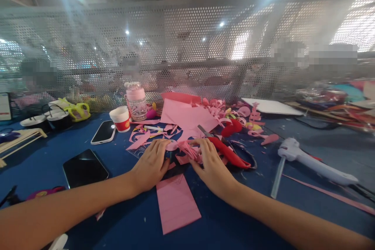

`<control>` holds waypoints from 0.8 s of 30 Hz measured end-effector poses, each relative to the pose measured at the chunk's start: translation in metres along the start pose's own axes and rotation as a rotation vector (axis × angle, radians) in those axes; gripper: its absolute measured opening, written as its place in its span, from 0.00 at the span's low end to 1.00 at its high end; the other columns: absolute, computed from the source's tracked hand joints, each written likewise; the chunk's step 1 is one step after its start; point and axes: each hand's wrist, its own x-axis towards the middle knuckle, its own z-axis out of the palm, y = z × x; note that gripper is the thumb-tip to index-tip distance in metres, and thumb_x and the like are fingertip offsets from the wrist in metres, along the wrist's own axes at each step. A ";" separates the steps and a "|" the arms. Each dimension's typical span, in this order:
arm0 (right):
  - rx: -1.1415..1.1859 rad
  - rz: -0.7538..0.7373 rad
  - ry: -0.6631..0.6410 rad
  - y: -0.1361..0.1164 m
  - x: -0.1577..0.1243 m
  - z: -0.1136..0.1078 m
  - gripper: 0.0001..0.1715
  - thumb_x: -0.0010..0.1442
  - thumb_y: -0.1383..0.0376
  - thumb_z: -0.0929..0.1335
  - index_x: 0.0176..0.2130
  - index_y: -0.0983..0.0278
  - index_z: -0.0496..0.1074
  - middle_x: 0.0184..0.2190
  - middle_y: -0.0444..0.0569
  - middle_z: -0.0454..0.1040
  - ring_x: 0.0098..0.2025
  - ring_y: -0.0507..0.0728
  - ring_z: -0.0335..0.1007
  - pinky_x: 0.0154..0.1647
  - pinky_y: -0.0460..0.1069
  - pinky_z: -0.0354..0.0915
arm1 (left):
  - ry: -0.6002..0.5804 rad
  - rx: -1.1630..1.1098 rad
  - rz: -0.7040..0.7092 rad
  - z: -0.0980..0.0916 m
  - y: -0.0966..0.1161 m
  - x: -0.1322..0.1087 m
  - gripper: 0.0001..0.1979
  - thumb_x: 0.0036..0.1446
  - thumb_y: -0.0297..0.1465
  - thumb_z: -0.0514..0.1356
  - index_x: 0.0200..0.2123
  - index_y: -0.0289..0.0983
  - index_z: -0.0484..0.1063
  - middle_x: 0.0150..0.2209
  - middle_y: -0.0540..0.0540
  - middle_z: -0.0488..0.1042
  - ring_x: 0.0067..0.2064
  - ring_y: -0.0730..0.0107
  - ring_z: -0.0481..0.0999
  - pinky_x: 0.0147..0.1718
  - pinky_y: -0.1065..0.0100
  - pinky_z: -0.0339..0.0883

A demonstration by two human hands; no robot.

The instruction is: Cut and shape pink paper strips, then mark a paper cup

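My left hand (150, 165) rests on the blue table, fingers reaching forward and thumb apart, its fingertips beside small pink scraps. Opposite it, my right hand (213, 166) has its fingers and thumb around a crumpled bunch of pink scraps (188, 150). Scissors with red handles (228, 152) lie just past the right hand, their blade pointing away to the left. A folded pink sheet (177, 204) lies flat between my forearms. Behind the hands, larger pink sheets (187, 114) rest among cut strips and offcuts. What lies under the left palm is hidden.
A white glue gun (319, 161) with a glue stick lies at right. Two phones (84, 168), stacked paper cups (120, 118) and a pink-lidded bottle (136, 101) stand at left. A perforated metal screen (187, 47) closes off the table's back.
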 end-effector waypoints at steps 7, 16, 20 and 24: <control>0.041 0.068 -0.020 0.006 0.003 0.001 0.09 0.52 0.75 0.64 0.34 0.64 0.62 0.35 0.52 0.69 0.39 0.59 0.66 0.39 0.56 0.66 | 0.021 0.010 0.012 0.001 -0.001 0.000 0.19 0.56 0.23 0.51 0.51 0.34 0.53 0.48 0.38 0.64 0.54 0.57 0.61 0.51 0.51 0.60; -0.060 -0.328 0.072 -0.010 -0.008 -0.011 0.09 0.60 0.70 0.61 0.42 0.63 0.65 0.34 0.51 0.72 0.39 0.58 0.62 0.38 0.54 0.66 | 0.100 0.031 0.035 -0.012 0.007 -0.002 0.20 0.60 0.30 0.50 0.55 0.39 0.53 0.47 0.39 0.60 0.50 0.56 0.61 0.47 0.52 0.60; -0.104 -0.477 0.028 -0.009 -0.012 -0.015 0.15 0.61 0.72 0.58 0.47 0.63 0.64 0.38 0.50 0.74 0.39 0.57 0.61 0.40 0.53 0.64 | 0.076 -0.254 -0.267 -0.012 0.012 -0.002 0.18 0.62 0.35 0.46 0.54 0.36 0.51 0.38 0.44 0.63 0.40 0.64 0.65 0.42 0.57 0.63; -0.150 -0.541 0.046 -0.009 -0.012 -0.018 0.16 0.61 0.73 0.57 0.45 0.65 0.66 0.36 0.50 0.75 0.36 0.57 0.60 0.36 0.51 0.63 | 0.037 -0.418 -0.498 -0.011 0.013 0.000 0.17 0.60 0.40 0.46 0.48 0.37 0.55 0.35 0.47 0.62 0.37 0.66 0.66 0.39 0.59 0.64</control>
